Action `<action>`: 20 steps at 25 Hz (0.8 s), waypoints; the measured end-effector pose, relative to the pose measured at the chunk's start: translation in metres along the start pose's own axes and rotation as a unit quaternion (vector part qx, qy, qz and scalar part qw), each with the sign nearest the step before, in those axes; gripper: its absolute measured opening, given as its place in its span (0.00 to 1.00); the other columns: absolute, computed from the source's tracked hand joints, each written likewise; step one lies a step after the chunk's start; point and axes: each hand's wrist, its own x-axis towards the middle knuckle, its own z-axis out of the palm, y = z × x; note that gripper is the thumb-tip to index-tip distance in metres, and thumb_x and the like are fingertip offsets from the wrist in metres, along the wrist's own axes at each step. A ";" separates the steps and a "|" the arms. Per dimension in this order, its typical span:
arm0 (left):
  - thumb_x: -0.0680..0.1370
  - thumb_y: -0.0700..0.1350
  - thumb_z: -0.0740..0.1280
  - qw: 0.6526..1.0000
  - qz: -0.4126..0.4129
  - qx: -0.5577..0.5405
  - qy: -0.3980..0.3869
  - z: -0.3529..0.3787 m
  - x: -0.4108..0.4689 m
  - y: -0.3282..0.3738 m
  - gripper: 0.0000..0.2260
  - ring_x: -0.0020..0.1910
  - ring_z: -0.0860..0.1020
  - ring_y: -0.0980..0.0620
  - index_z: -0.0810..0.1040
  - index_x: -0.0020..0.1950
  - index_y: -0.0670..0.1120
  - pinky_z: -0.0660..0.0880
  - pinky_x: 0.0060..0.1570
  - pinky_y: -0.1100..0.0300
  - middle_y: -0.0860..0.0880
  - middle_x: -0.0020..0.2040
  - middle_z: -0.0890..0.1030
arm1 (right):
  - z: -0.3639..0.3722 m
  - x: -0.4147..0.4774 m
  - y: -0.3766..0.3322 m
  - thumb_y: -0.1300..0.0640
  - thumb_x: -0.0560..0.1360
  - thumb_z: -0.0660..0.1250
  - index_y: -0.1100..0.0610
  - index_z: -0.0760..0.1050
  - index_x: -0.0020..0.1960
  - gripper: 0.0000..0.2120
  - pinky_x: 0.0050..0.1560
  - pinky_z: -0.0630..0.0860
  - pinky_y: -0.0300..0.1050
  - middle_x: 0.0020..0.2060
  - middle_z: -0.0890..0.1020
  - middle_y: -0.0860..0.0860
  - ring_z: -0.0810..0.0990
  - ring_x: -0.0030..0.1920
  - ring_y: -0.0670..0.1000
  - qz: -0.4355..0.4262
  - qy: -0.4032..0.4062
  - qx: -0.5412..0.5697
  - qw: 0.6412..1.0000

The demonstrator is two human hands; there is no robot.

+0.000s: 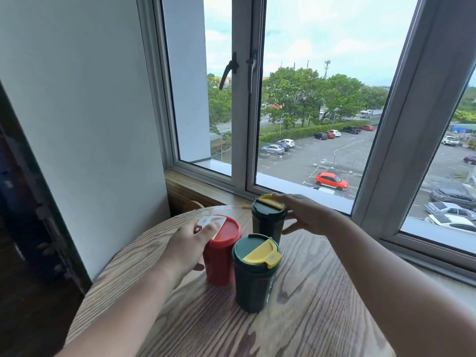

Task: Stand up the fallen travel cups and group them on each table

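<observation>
Red cup (221, 249) and two green cups (255, 273) (268, 217) stand upright, clustered on the table (296, 318), left hand (189, 247) wrapped round the red one, right hand (306, 217) spread against the far green one just left of its fingers.

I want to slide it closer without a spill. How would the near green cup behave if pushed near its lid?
The near green cup stands tall on a narrower base, so a high push would probably tip it. Its body looks like smooth, rigid plastic that should slide on the wooden table if pushed low. Once toppled, it would likely roll.
</observation>
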 end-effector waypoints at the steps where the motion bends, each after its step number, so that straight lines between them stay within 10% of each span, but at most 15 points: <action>1: 0.80 0.58 0.67 1.000 -0.004 -0.004 0.001 0.000 -0.001 0.001 0.14 0.49 0.83 0.48 0.81 0.61 0.52 0.86 0.41 0.43 0.49 0.53 0.84 | 0.004 0.002 -0.006 0.47 0.80 0.66 0.55 0.83 0.56 0.14 0.51 0.83 0.64 0.52 0.84 0.64 0.83 0.51 0.58 0.002 0.025 -0.021 0.999; 11: 0.80 0.57 0.68 0.999 -0.011 -0.041 -0.005 0.003 0.000 -0.002 0.17 0.47 0.85 0.46 0.80 0.63 0.50 0.83 0.33 0.53 0.46 0.54 0.85 | 0.036 -0.006 -0.017 0.58 0.81 0.64 0.69 0.79 0.57 0.13 0.33 0.85 0.54 0.42 0.80 0.60 0.82 0.42 0.57 -0.019 0.000 -0.064 0.998; 20: 0.78 0.61 0.66 1.000 0.006 0.002 0.000 0.003 0.001 -0.003 0.19 0.52 0.83 0.45 0.81 0.64 0.53 0.83 0.49 0.42 0.49 0.54 0.85 | 0.040 -0.009 -0.016 0.52 0.81 0.65 0.59 0.82 0.57 0.13 0.41 0.86 0.56 0.45 0.83 0.58 0.82 0.46 0.54 -0.014 0.002 -0.096 0.995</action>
